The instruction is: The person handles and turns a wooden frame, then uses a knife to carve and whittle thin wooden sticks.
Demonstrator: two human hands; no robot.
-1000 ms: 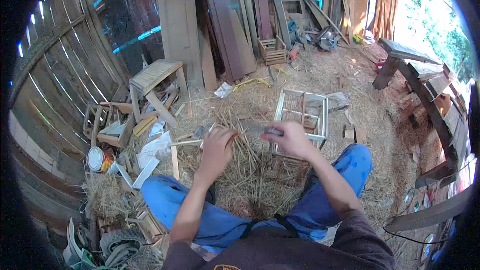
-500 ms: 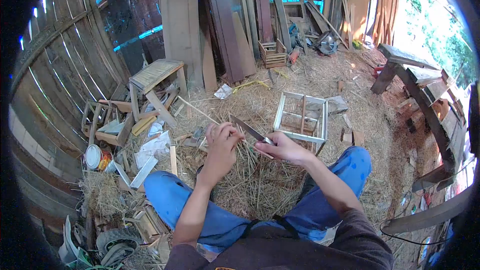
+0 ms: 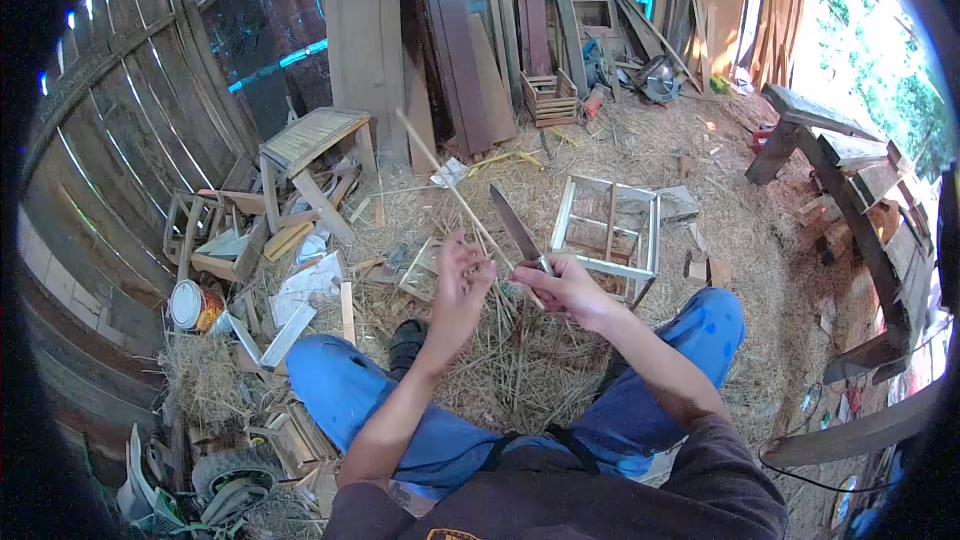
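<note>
My right hand [image 3: 562,287] is closing around the handle of a knife [image 3: 516,226], and its blade is pointing up and away from me, leaning a little to my left. The lower part of a long, thin stick [image 3: 440,169] is running past the thumb side of that same hand, its far end slanting up and to the left, well above my knuckles. My left hand [image 3: 462,285] is opening beside the stick, fingers loosely parted and palm turning toward my right; I cannot tell whether any fingertip is touching the wood. Both hands are hovering between my knees, above a heap of cut stalks [image 3: 505,325] that is covering the ground. A pale wooden frame [image 3: 611,223] is lying just beyond my right hand, and a dark shoe [image 3: 407,343] is showing near my left wrist. Farther off to the left, a small wooden stool [image 3: 314,138] is standing among scraps, and a can [image 3: 190,306] is sitting near the wall.
</note>
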